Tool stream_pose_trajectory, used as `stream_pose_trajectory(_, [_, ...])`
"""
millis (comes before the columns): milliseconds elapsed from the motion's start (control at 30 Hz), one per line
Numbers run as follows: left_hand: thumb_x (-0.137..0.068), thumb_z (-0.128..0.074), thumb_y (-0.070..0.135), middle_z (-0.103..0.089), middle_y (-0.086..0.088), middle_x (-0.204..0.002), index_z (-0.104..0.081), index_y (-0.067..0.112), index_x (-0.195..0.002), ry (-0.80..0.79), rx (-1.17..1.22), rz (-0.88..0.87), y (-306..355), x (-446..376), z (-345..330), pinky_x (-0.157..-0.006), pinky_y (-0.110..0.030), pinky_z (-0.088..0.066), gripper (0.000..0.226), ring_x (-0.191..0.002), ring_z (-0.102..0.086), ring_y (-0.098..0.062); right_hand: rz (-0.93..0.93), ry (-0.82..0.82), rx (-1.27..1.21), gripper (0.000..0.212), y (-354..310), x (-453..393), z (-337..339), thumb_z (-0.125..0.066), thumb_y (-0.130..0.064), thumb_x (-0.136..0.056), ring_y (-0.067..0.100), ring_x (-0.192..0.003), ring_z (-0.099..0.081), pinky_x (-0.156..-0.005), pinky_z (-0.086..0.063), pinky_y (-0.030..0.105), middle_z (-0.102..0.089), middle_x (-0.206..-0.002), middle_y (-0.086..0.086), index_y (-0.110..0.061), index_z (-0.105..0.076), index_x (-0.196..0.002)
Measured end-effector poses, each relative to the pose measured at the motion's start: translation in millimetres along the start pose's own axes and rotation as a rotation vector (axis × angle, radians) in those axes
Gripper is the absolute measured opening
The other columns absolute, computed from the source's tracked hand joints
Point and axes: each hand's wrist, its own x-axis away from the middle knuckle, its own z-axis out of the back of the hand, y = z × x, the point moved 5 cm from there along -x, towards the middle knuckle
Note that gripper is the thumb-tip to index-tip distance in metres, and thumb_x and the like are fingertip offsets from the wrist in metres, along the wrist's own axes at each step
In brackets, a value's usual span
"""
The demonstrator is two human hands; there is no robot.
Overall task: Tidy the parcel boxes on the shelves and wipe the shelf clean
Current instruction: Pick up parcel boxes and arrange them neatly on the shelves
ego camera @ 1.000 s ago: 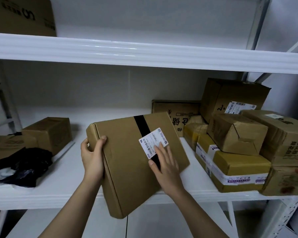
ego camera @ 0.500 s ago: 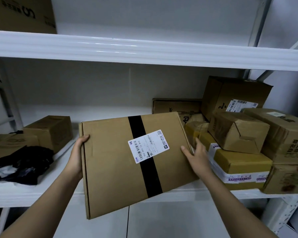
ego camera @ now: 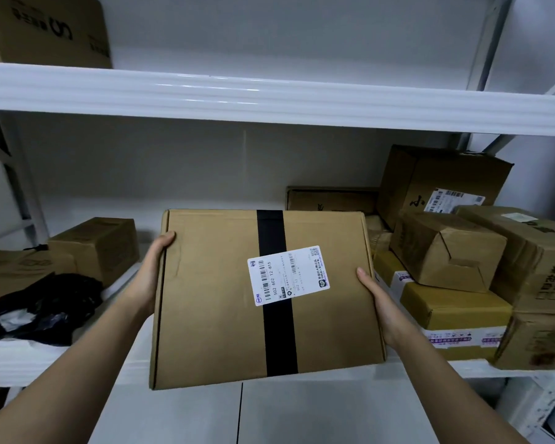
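While seemingly gripped, flat box (ego camera: 212,299) between fingers (ego camera: 165,238).

- Left hand (ego camera: 149,277): forearm reaching up from lower left, thumb hooked over an edge, gripping.
- Right hand (ego camera: 380,307): forearm from lower right, thumb on top, gripping.

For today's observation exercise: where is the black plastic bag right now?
In the head view, the black plastic bag lies at the left end of the middle shelf, in front of a small cardboard box.

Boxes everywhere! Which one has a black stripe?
The big flat box held between both hands; black tape runs down its middle. The other boxes have none.
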Motion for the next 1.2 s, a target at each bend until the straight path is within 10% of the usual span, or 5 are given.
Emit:
stream_pose_trajectory(233, [-0.097,-0.046,0.046,-0.058,-0.004,-0.128,-0.049,0.023,-0.129,0.198,-0.456,-0.193,4.0,-16.3,4.3,-0.091,-0.034,-0.043,0.04,-0.107,-0.057,-0.018,0.033,0.127,-0.098,0.092,9.3,-4.2,-2.7,-0.074,-0.074,-0.055,0.03,-0.108,-0.065,-0.095,-0.048,0.055,-0.067,-0.121,0.004,-0.032,-0.051,-0.134])
stream_pose_trajectory(500, [-0.088,-0.049,0.055,-0.026,-0.006,-0.154,-0.018,0.032,-0.149,0.368,-1.281,-0.373,-5.9,-17.6,-4.8,-0.1,-0.049,-0.041,0.071,-0.133,-0.038,-0.032,-0.035,0.091,-0.185,0.038,6.8,5.9,-29.9,-0.049,-0.056,-0.091,0.028,-0.087,-0.068,-0.073,-0.052,0.037,-0.076,-0.087,0.008,-0.024,-0.066,-0.104])
stream_pose_trajectory(667, [-0.09,-0.025,0.07,-0.016,0.003,-0.159,-0.017,0.043,-0.149,0.126,-1.736,-0.27,-10.3,-21.8,-28.7,-0.117,-0.048,-0.009,0.066,-0.146,-0.012,-0.022,-0.069,0.105,-0.131,0.033,3.6,13.8,-35.2,-0.042,-0.045,-0.098,0.027,-0.08,-0.064,-0.065,-0.047,0.034,-0.073,-0.064,0.005,-0.02,-0.062,-0.089])
stream_pose_trajectory(967, [-0.088,-0.026,0.072,-0.02,0.006,-0.158,-0.024,0.04,-0.148,-0.072,-1.718,-0.171,-11.1,-4.3,-57.1,-0.115,-0.042,-0.013,0.068,-0.144,-0.018,-0.021,-0.115,0.104,-0.24,0.042,1.9,17.1,-64.2,-0.064,-0.044,-0.083,0.029,-0.102,-0.063,-0.092,-0.051,0.041,-0.069,-0.105,0.013,-0.013,-0.063,-0.111])
stream_pose_trajectory(1200, [-0.051,-0.023,0.09,0.004,0.007,-0.161,-0.005,0.049,-0.148,-0.266,-1.462,-0.099,-24.4,13.6,-81.2,-0.118,-0.049,-0.005,0.107,-0.147,0.005,-0.021,0.019,0.137,-0.263,0.069,-9.8,11.1,-101.1,-0.074,-0.036,-0.077,0.023,-0.104,-0.062,-0.071,-0.054,0.033,-0.062,-0.119,0.007,-0.017,-0.039,-0.134])
